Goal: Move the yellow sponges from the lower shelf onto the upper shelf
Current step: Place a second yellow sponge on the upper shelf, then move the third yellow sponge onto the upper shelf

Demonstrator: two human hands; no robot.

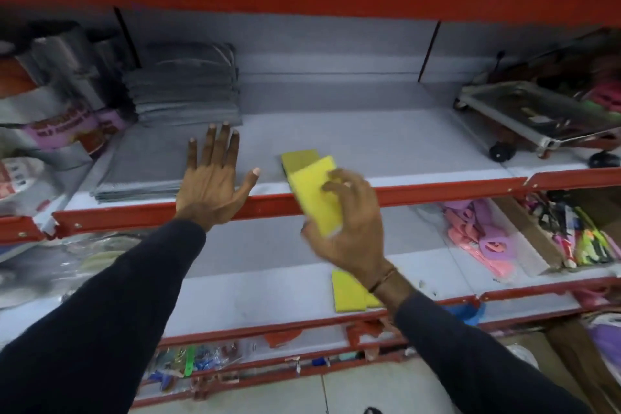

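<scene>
My right hand (349, 228) grips a yellow sponge (314, 193), held tilted across the red front lip of the upper shelf (437, 191). Just behind it another yellow sponge (299, 158) with a dark underside lies on the upper shelf. On the lower shelf (255, 292) more yellow sponges (347, 292) lie flat near the front edge, partly hidden by my right wrist. My left hand (211, 178) is open with fingers spread, palm down over the upper shelf's front edge, holding nothing.
A stack of grey cloths (184, 87) and flat grey mats (141, 168) fill the upper shelf's left side. Foil packs (50, 94) stand further left. A small wheeled trolley (537, 118) sits at right. Pink and purple plastic items (477, 242) lie on the lower shelf's right.
</scene>
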